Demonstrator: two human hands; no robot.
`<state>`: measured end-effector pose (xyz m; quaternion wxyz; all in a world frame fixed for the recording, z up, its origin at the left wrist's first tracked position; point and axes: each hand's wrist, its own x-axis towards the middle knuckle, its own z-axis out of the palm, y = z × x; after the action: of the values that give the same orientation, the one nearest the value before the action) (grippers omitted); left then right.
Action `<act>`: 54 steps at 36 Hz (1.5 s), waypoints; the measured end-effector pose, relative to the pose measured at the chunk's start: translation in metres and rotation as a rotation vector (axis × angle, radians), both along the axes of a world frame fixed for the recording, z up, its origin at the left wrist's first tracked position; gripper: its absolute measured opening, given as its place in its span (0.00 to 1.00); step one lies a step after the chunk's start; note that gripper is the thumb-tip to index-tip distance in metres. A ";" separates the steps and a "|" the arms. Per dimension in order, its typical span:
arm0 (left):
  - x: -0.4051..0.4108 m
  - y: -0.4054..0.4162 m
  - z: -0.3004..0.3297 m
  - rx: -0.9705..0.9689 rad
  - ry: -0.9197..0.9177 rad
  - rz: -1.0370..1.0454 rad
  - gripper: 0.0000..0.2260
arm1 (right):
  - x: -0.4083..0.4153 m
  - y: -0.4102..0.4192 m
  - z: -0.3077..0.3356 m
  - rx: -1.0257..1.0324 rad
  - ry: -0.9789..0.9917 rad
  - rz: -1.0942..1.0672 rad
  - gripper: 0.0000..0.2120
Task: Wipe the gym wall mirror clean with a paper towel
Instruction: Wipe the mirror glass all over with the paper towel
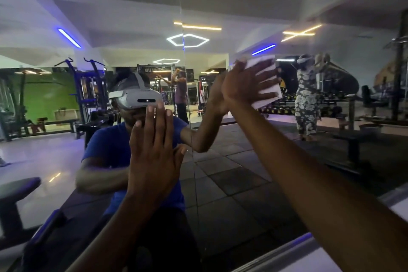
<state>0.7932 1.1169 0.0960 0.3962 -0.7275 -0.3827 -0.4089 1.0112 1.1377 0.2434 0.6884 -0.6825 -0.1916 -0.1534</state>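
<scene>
Two hands on the wall mirror [231, 172] — left hand [154, 150] flat, fingers straight against the glass. Right hand [245, 86] — fingers spread, pressing a white paper towel [266, 81] to the mirror, upper right.

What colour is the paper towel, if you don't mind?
White; the paper towel shows best in the head view.

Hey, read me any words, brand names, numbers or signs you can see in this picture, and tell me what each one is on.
No text can be read for sure.
Dark sign reflected in the mirror above the far figures: pale lettering, too blurred to read.
Headset: no legible brand.
Paper towel: plain white.
</scene>
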 end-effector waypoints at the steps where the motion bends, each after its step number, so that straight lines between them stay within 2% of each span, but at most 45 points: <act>1: 0.000 0.000 0.000 -0.003 -0.001 -0.003 0.35 | 0.003 0.002 -0.004 -0.010 -0.043 -0.028 0.39; 3: -0.002 -0.001 -0.001 -0.006 -0.002 -0.002 0.35 | 0.007 0.000 -0.038 -0.003 -0.142 -0.030 0.40; 6: -0.005 -0.002 -0.001 0.004 0.006 -0.006 0.34 | 0.012 -0.009 -0.130 0.046 -0.197 0.058 0.39; 10: -0.011 -0.006 -0.015 0.010 0.002 -0.025 0.34 | 0.009 -0.020 -0.265 -0.015 -0.117 0.118 0.39; 12: -0.017 -0.010 -0.031 0.003 0.012 -0.032 0.35 | 0.006 -0.022 -0.297 -0.044 -0.002 0.110 0.40; 15: -0.031 -0.017 -0.062 -0.023 0.004 -0.020 0.35 | -0.013 -0.019 -0.290 -0.055 0.198 0.107 0.45; 17: -0.040 -0.021 -0.086 -0.052 -0.021 -0.024 0.34 | -0.045 -0.018 -0.280 -0.078 0.192 0.081 0.45; 21: -0.054 -0.026 -0.129 -0.152 -0.025 -0.025 0.33 | -0.132 -0.031 -0.318 -0.163 -0.247 0.106 0.41; 24: -0.063 -0.026 -0.149 -0.171 -0.020 -0.013 0.33 | -0.115 -0.036 -0.347 -0.234 -0.456 0.180 0.39; 26: -0.067 -0.025 -0.156 -0.159 -0.013 -0.017 0.33 | -0.064 -0.028 -0.345 -0.176 -0.378 0.141 0.41; 28: -0.068 -0.024 -0.159 -0.155 -0.013 -0.020 0.32 | -0.007 -0.019 -0.330 -0.079 -0.129 0.051 0.47; 30: -0.066 -0.023 -0.161 -0.161 -0.026 -0.024 0.32 | 0.031 -0.017 -0.315 -0.010 0.145 0.041 0.45; 32: -0.063 -0.023 -0.162 -0.174 -0.038 -0.034 0.32 | 0.035 -0.014 -0.320 0.005 0.347 0.041 0.37; 34: -0.061 -0.024 -0.163 -0.183 -0.053 -0.028 0.32 | -0.003 -0.013 -0.345 0.018 0.445 0.056 0.39; 36: -0.059 -0.026 -0.164 -0.187 -0.060 -0.012 0.32 | -0.066 -0.018 -0.382 -0.025 0.449 0.084 0.43; 39: -0.056 -0.029 -0.164 -0.202 -0.057 0.004 0.33 | -0.132 -0.036 -0.412 -0.135 0.425 0.248 0.50; 41: -0.055 -0.031 -0.166 -0.228 -0.063 0.009 0.33 | -0.128 -0.036 -0.415 -0.200 0.402 0.280 0.51; 43: -0.057 -0.031 -0.174 -0.249 -0.056 0.009 0.33 | -0.095 -0.032 -0.412 -0.205 0.385 0.213 0.59; 44: -0.060 -0.030 -0.178 -0.256 -0.044 0.008 0.33 | -0.072 -0.030 -0.410 -0.182 0.381 0.174 0.58; 47: -0.068 -0.029 -0.185 -0.262 -0.010 -0.014 0.34 | 0.006 -0.025 -0.410 -0.109 0.393 0.097 0.48; 49: -0.070 -0.029 -0.184 -0.256 0.001 -0.010 0.34 | 0.031 -0.023 -0.414 -0.071 0.406 0.078 0.50; 51: -0.068 -0.033 -0.184 -0.270 -0.003 -0.012 0.34 | 0.002 -0.023 -0.422 -0.056 0.376 0.070 0.55; 54: -0.067 -0.040 -0.192 -0.300 0.007 0.012 0.35 | -0.106 -0.030 -0.443 -0.139 0.155 0.130 0.47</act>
<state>0.7267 1.0765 -0.0962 0.2872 -0.7776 -0.4426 -0.3421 0.9047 1.1078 -0.2000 0.6606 -0.7247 -0.1917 -0.0415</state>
